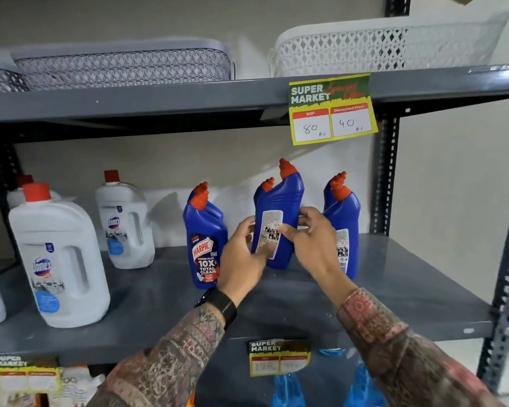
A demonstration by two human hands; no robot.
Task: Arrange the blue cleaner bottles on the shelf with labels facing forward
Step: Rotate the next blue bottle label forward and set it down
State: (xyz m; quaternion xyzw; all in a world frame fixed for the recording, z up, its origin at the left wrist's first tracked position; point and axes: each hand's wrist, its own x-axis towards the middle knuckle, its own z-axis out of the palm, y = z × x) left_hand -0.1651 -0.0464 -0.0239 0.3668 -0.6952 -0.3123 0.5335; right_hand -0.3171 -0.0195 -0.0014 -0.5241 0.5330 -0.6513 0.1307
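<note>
Blue cleaner bottles with red caps stand on the grey middle shelf (394, 289). The left bottle (204, 242) shows its front Harpic label. The middle bottle (276, 218) shows its white back label and is held between both hands: my left hand (241, 257) grips its lower left side, my right hand (312, 239) its right side. Behind it a second red cap (267, 184) peeks out. The right bottle (343, 230) also shows its back label, with another cap just behind it.
White Domex jugs (58, 259) (124, 221) stand on the left of the same shelf. A yellow price tag (331, 110) hangs from the upper shelf, which carries two lattice baskets (379, 48). A slotted upright post (385, 171) bounds the right side.
</note>
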